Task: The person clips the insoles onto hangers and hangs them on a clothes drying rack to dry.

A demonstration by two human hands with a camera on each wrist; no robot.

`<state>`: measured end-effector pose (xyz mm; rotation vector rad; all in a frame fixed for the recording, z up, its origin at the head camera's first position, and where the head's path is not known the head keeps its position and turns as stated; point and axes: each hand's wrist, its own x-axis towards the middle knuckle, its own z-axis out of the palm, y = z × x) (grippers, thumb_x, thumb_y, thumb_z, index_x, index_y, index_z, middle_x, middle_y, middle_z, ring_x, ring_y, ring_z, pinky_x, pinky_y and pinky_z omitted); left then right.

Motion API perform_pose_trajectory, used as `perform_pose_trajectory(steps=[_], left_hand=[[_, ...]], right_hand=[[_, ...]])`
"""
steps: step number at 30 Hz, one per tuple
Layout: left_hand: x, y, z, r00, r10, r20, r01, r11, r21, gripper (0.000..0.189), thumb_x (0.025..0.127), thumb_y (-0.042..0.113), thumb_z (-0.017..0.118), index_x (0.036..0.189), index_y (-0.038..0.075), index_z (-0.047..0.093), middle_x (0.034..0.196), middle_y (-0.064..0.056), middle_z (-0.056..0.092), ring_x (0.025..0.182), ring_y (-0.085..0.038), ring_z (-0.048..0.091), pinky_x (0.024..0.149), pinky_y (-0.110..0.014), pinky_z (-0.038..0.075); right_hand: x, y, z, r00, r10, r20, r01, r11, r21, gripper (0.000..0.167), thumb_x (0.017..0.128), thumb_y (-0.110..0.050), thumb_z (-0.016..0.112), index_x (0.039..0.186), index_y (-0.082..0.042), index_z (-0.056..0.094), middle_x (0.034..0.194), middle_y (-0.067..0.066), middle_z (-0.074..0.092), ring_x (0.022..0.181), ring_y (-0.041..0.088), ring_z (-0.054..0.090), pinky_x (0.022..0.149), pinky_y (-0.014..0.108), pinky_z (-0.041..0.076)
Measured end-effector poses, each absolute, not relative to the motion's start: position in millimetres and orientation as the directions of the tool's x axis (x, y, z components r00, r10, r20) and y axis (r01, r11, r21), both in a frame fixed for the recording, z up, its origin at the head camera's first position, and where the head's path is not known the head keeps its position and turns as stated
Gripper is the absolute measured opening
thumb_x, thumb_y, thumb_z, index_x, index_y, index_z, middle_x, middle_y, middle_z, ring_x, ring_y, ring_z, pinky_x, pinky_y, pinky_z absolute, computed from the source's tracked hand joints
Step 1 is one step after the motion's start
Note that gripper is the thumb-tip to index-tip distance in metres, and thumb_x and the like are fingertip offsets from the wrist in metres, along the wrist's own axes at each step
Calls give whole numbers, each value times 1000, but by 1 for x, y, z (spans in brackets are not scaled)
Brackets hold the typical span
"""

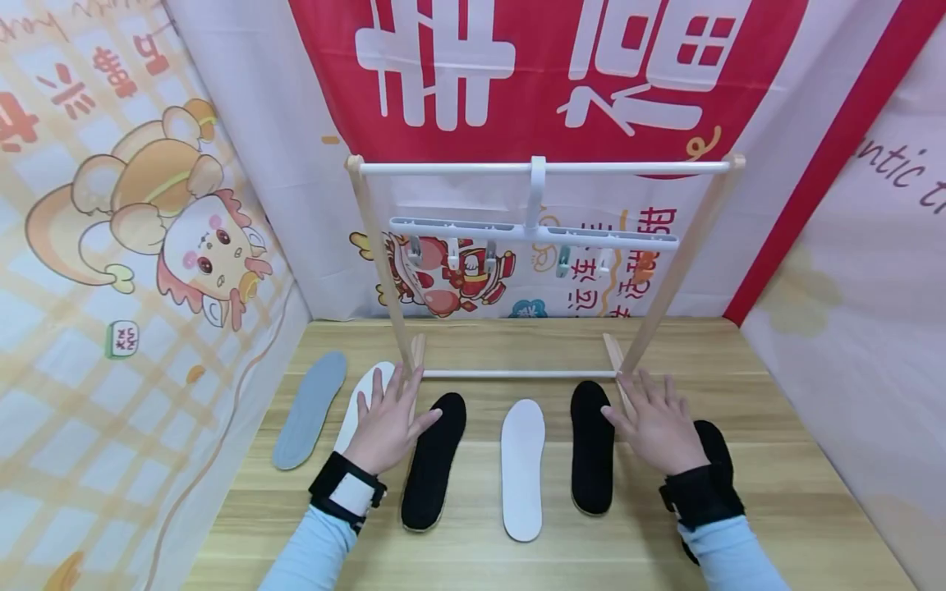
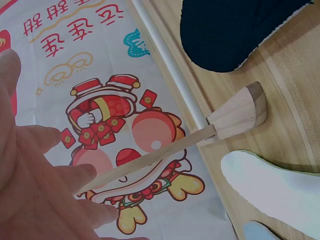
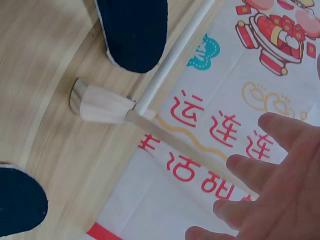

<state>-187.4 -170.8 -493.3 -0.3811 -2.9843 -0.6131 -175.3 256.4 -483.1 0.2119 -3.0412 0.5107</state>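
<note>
Six insoles (image 1: pixel 522 472) lie in a row on the worktop (image 1: pixel 473 566). None is attached to the clips (image 1: pixel 564 261) of the hanger (image 1: pixel 458 229) on the rack (image 1: pixel 443 169), so the work appears not begun, with all six left. Left hand (image 1: pixel 388 427) and right hand (image 1: pixel 658 427) are spread, holding nothing; whether they touch the rack, I cannot tell.

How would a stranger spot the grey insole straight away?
On the wooden table stands a rack. Follow the row of insoles before it to the left end. The grey insole is there, the only one neither black nor white.
</note>
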Motion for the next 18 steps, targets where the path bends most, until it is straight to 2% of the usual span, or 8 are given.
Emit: perform_pose_trajectory(steps=[6, 10, 13, 15, 18], left_hand=[[-184, -170, -490, -965, 225, 132, 259, 891, 374, 81, 97, 63, 45, 159, 18, 20, 161, -23, 16, 146, -49, -4, 105, -78, 6], [-182, -168, -486, -960, 227, 164, 274, 883, 382, 79, 98, 62, 45, 159, 15, 23, 160, -24, 20, 145, -50, 1, 104, -78, 13], [-180, -166, -481, -950, 233, 207, 301, 857, 418, 75, 100, 56, 48, 156, 11, 29, 158, -26, 24, 145, -51, 9, 103, -78, 19], [-180, -166, -477, -941, 236, 242, 324, 832, 450, 71, 101, 51, 50, 154, 8, 32, 156, -27, 28, 144, -50, 14, 103, -75, 23], [-183, -167, -471, -916, 241, 322, 378, 789, 485, 63, 102, 41, 53, 150, 3, 38, 152, -27, 34, 141, -49, 24, 106, -69, 28]], right_hand=[[-170, 279, -484, -985, -99, 140, -142, 928, -344, 68, 100, -55, 48, 149, -7, 42, 150, 36, 29, 134, 66, 13, 101, 79, 16], [-160, 304, -489, -970, -48, 240, -132, 928, -347, 58, 98, -38, 62, 138, 3, 51, 135, 41, 43, 123, 65, 35, 97, 74, 31], [-151, 325, -494, -963, 22, 269, -79, 929, -360, 54, 96, -29, 67, 131, 9, 54, 125, 42, 50, 111, 61, 47, 90, 70, 40], [-147, 339, -496, -972, 74, 224, -15, 928, -372, 56, 97, -33, 64, 131, 11, 53, 121, 43, 51, 108, 60, 50, 87, 68, 42], [-143, 359, -496, -989, 137, 63, 104, 923, -369, 70, 100, -46, 54, 133, 15, 48, 124, 47, 45, 109, 62, 46, 88, 68, 41]])
